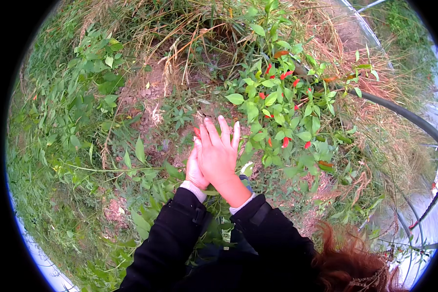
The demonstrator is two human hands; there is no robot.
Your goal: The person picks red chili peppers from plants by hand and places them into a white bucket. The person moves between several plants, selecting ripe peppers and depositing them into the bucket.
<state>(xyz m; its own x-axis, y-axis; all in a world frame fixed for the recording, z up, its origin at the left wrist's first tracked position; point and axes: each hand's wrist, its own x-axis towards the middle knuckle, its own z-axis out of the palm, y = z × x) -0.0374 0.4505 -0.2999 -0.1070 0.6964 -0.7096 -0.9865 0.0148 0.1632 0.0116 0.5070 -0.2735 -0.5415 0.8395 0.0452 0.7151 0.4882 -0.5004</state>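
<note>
My right hand (219, 157) lies across my left hand (195, 164), palm towards palm, over the soil. A bit of red, like a chili pepper (197, 131), shows at the left hand's fingertips. The upper hand hides most of the left palm, so what lies between them cannot be told. Just right of the hands grows a chili pepper plant (277, 106) with green leaves and several red peppers (285, 142). Both sleeves are black with pale cuffs.
A dark hose or pipe (401, 107) curves from the plant to the right rim. Dry grass (368, 80) lies beyond it. Leafy plants (95, 65) cover the left side, and a long leafy stem (120, 169) reaches towards the wrists. Plastic sheeting (419, 211) shows at right.
</note>
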